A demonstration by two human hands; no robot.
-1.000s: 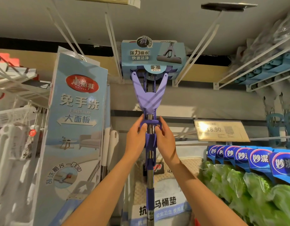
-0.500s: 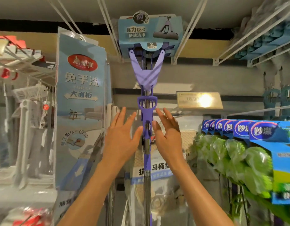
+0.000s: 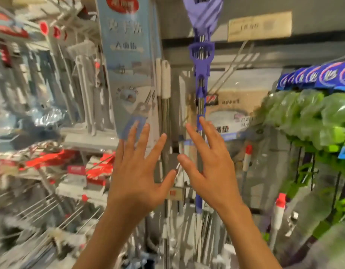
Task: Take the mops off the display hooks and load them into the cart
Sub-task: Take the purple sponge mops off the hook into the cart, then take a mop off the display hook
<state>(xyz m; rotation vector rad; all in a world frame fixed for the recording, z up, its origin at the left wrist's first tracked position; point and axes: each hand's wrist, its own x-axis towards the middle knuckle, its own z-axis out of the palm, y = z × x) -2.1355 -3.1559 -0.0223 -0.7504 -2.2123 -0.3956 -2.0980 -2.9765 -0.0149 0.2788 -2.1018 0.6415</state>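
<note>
A purple mop (image 3: 201,61) with a steel shaft hangs upright from the display, its head cut off by the top edge. My right hand (image 3: 210,167) is spread open in front of the lower shaft, partly covering it, fingers not closed on it. Left of the shaft, my left hand (image 3: 136,171) is also spread open and holds nothing. A flat mop in a tall blue pack (image 3: 129,61) hangs just left of the purple one. No cart is in view.
More white and grey mop handles (image 3: 165,82) hang between the two. Crowded hooks with packaged tools (image 3: 51,94) fill the left. Green mop heads under blue labels (image 3: 311,117) hang at right. A price tag (image 3: 260,26) sits on the rail. The picture is blurred.
My hands have let go of the purple mop's collar and dropped down the shaft with fingers spread. The view has tilted downward.
</note>
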